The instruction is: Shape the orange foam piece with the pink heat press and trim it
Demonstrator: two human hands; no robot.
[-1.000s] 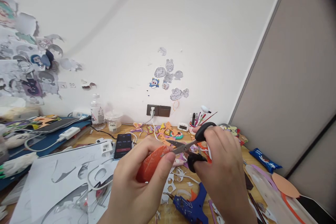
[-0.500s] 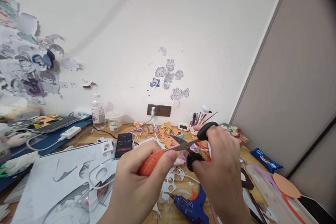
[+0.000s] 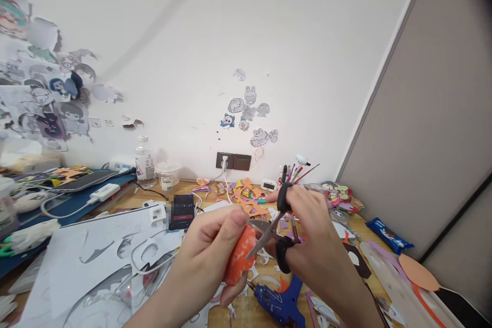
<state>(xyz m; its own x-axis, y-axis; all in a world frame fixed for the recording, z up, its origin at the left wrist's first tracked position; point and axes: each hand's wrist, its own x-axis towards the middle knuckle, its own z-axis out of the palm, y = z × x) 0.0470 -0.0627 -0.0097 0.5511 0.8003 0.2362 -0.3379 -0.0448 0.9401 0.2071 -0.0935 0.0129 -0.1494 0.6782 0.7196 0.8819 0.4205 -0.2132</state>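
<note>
Scissors [image 3: 265,242] swung downward, right hand [image 3: 312,228] gripping; left hand [image 3: 209,246] pinches orange piece [image 3: 240,259], edge exposed.

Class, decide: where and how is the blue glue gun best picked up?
Probably by its handle, from above and the right: the blue glue gun lies on its side, handle angled away from the person, nozzle pointing left.

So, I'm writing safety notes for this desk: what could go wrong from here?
The open scissors in the right hand are close to the left hand, so a slip might nick it. One blade crosses in front of the orange piece, so a stray snip might spoil it.
</note>
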